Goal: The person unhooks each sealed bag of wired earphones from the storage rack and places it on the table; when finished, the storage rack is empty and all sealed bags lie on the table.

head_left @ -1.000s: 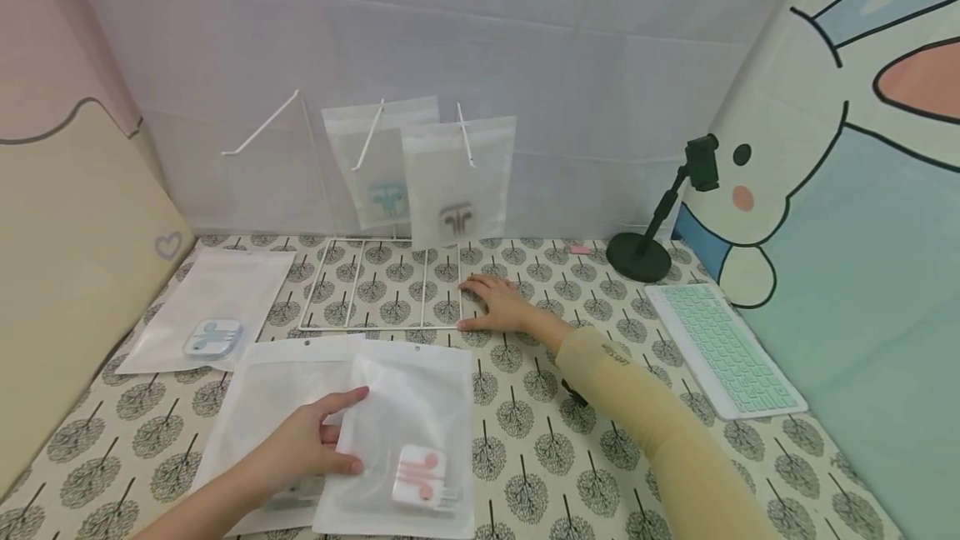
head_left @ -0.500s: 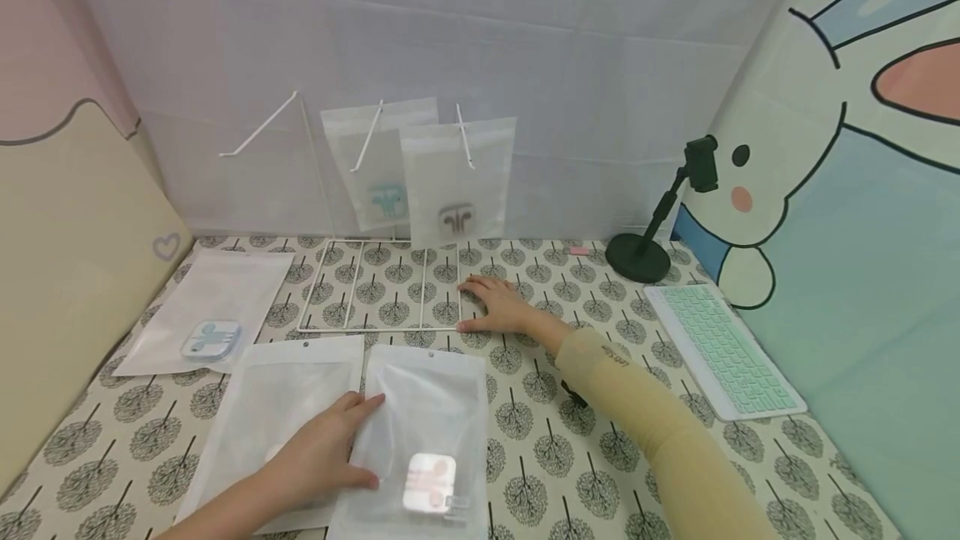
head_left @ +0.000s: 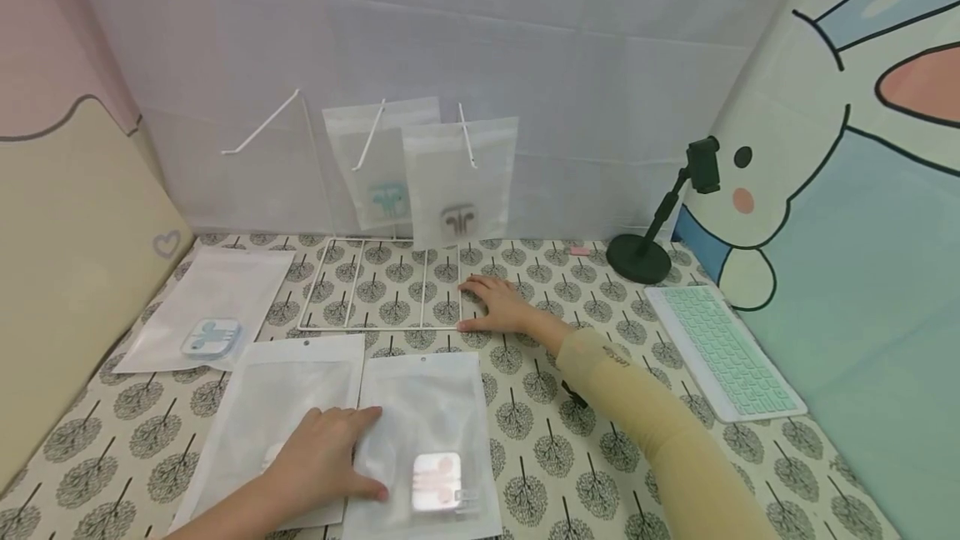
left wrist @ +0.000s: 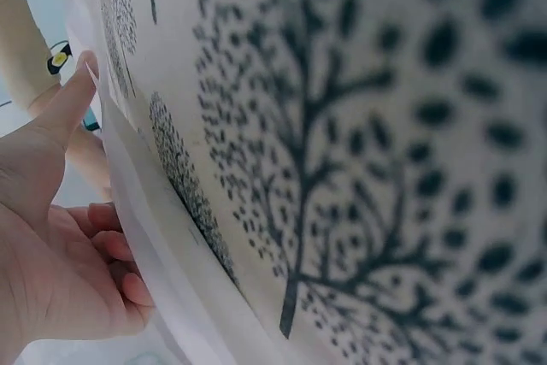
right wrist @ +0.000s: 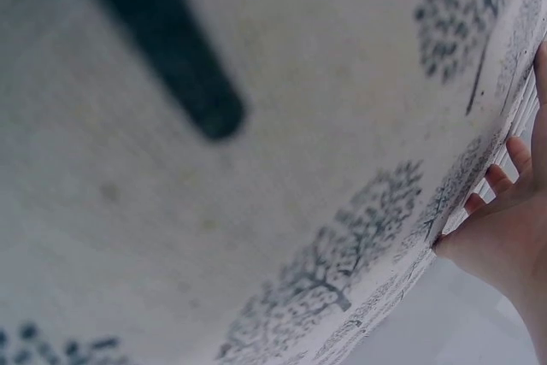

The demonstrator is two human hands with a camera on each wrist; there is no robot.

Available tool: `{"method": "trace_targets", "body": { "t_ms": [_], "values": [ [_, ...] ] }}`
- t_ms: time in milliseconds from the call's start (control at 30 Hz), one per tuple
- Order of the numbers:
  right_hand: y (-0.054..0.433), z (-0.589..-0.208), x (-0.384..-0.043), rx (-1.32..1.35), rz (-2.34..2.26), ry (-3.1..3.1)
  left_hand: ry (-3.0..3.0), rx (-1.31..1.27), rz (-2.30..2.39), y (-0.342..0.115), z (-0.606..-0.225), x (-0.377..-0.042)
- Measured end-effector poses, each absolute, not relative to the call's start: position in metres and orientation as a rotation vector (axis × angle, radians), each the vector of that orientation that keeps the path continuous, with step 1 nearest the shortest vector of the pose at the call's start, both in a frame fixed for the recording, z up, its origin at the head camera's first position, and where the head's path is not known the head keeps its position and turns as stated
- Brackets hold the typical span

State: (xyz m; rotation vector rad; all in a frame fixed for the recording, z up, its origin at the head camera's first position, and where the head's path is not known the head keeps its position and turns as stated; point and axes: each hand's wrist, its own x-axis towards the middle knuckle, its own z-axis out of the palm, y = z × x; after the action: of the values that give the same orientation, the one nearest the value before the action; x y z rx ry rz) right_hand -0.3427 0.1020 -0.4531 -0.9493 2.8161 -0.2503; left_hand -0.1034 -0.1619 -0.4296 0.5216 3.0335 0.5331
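On the near part of the patterned cloth [head_left: 600, 457], the pink earphone bag [head_left: 420, 407] lies flat, just to the right of the second bag [head_left: 300, 394]. A second ago it overlapped that bag, with the left hand [head_left: 318, 457] at its left edge; now it has slid right and the two lie side by side, facing edges close together. It also sits straighter than half a second ago, when its top leaned right. Its long axis runs away from the person, the end with the hole pointing toward the white wire rack [head_left: 378, 329], and the earphone case [head_left: 437, 482] sits in the nearer half, slightly right of the middle. Across the second bag's right side rests the left hand, thumb and forefinger spread apart at the pink earphone bag's left edge; I cannot tell how firmly the other fingers press. The right hand [head_left: 500, 307] stays at the rack's right edge, thumb and fingers apart.
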Motion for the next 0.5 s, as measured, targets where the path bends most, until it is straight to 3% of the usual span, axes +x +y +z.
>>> {"method": "trace_targets", "body": {
  "t_ms": [233,500],
  "values": [
    [0.104,-0.453,-0.343,-0.940,-0.259,2.816,3.066,0.488,0.424,-0.169,-0.406,-0.117],
    [0.103,-0.455,-0.344,-0.944,-0.294,2.813,3.179,0.524,0.468,-0.208,-0.373,-0.171]
  ]
}}
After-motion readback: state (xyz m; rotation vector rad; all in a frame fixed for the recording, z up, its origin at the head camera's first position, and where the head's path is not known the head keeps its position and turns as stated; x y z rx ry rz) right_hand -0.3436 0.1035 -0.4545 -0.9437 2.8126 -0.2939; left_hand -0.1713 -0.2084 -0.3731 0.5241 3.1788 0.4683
